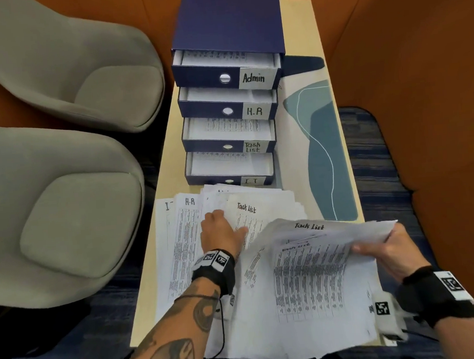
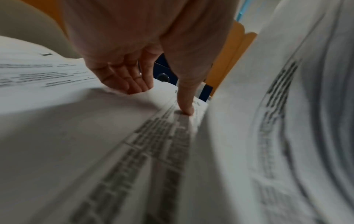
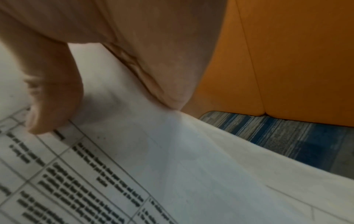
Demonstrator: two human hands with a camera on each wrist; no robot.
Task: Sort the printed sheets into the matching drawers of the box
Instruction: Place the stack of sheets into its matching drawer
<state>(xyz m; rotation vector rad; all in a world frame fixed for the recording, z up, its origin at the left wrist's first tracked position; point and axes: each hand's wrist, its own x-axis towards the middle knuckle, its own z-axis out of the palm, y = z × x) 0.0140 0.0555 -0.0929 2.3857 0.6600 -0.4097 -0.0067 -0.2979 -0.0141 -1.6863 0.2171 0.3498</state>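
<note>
Her right hand [image 1: 386, 250] pinches a lifted bundle of Task List sheets [image 1: 320, 260] at the table's near right corner; the left hand [image 1: 219, 231] lies flat on the loose Task List sheet [image 1: 249, 215]. I'd gather that one too, square the edges, then feed the Task List drawer [image 1: 227, 136].

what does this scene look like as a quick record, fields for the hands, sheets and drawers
left hand: fingers and thumb spread flat, pressing the Task List sheet on the table pile
right hand: grips the raised bundle of sheets by its right edge, top one headed Task List
box: dark blue, four drawers, all pulled open
drawer labels, top down: Admin, H.R, Task List, I.T
other sheets: H.R sheet left of the left hand
table: pale wood
</note>
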